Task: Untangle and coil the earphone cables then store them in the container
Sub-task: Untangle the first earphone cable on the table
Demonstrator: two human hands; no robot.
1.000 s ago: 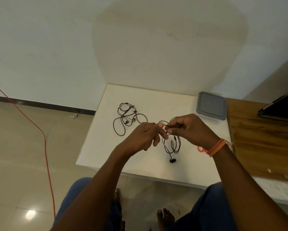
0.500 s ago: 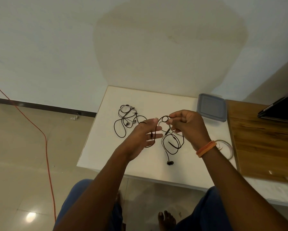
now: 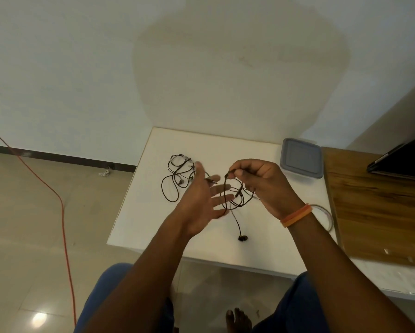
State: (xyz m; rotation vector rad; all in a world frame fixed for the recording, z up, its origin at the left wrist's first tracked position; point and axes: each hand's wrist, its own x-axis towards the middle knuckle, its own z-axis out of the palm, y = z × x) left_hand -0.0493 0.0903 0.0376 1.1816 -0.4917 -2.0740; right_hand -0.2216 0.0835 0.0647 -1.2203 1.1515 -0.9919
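Note:
My right hand (image 3: 265, 186) pinches a black earphone cable (image 3: 235, 203) above the white table (image 3: 148, 212); loops hang below the fingers and one earbud (image 3: 242, 238) dangles near the tabletop. My left hand (image 3: 201, 200) is spread flat, palm up, fingers apart, with a loop of the same cable draped across its fingers. A second tangled black earphone set (image 3: 175, 179) lies on the table to the left, partly behind my left hand. The grey lidded container (image 3: 301, 158) sits closed at the table's far right.
A clear round ring (image 3: 326, 217) lies on the table by my right wrist. A wooden board (image 3: 379, 207) adjoins the table on the right, with a dark flat device (image 3: 403, 162) at its far end. An orange cord (image 3: 62, 212) runs over the floor at left.
My left hand has opened from a pinch to a flat spread palm and moved left. My right hand lifted the cable higher, and the loops widened between the hands.

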